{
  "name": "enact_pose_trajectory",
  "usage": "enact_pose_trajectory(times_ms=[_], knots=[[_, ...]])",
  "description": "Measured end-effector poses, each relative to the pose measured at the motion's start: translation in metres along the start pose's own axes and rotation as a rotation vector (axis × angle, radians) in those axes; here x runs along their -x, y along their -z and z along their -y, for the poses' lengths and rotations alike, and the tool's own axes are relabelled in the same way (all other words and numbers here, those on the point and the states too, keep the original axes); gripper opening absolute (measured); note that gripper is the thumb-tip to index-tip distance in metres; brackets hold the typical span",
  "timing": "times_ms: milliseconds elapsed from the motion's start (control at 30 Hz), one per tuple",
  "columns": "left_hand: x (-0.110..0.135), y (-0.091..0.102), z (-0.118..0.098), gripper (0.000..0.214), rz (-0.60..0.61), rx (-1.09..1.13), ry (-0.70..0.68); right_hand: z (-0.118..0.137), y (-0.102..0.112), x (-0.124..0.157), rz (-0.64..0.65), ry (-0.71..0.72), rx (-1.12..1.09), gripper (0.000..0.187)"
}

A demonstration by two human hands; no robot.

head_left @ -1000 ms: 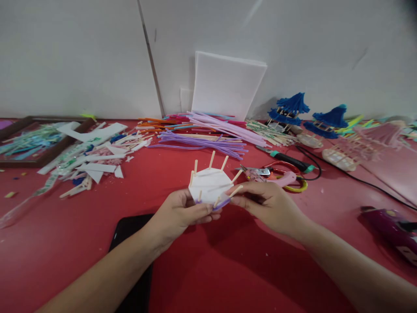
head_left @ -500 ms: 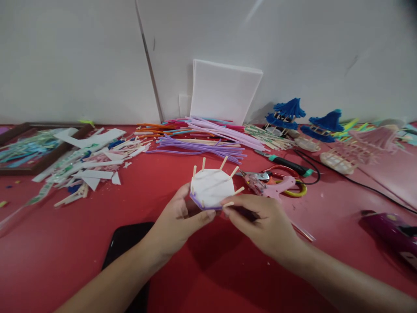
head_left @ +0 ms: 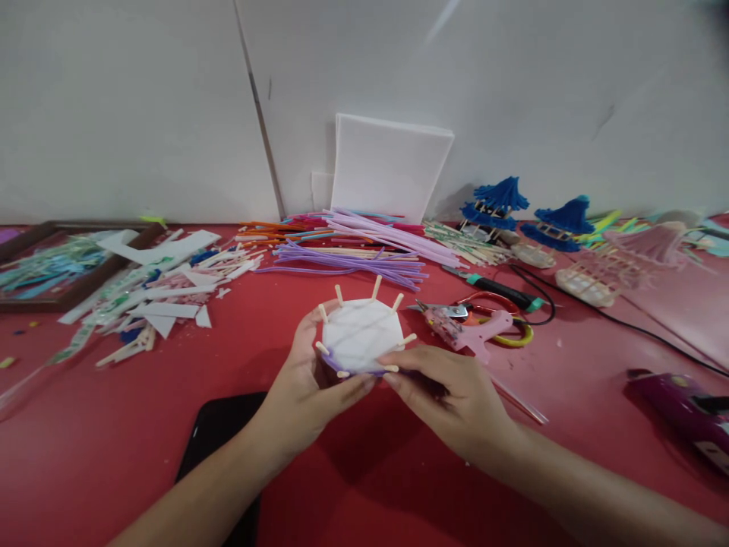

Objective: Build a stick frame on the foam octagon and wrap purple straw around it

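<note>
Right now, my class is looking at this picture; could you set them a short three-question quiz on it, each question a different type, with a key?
1. Multiple choice: the left hand holds a white piece ringed with sticks. What colour is the strip along its near edge?
A) orange
B) green
C) purple

2. True or false: in the picture, the brown frame lies to the left of the bundle of purple rods.

3. Short answer: how many blue-roofed models are on the table?

Key: 1. C; 2. True; 3. Two
</note>
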State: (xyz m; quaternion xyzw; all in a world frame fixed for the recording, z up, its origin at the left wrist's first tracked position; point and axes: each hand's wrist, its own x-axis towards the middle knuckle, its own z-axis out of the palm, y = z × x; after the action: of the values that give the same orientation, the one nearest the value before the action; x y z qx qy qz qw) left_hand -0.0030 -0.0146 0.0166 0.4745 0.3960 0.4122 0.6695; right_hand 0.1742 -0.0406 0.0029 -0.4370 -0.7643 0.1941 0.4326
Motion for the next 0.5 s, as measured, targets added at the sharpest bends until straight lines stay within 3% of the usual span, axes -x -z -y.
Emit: enact_pose_trajectory(times_ms=[300,500], knots=[[0.0039,-0.0020,-0.0022,0.088,0.007,0.022,0.006,0.0015,0.0005,-0.0002,-0.023,-0.028,-0.049,0.017],[0.0043,0.0014,0.0012,0.067,0.061,0.014,0.074,0.0005,-0.0016,0.0001,-0.023,0.016,-0.068,0.019]])
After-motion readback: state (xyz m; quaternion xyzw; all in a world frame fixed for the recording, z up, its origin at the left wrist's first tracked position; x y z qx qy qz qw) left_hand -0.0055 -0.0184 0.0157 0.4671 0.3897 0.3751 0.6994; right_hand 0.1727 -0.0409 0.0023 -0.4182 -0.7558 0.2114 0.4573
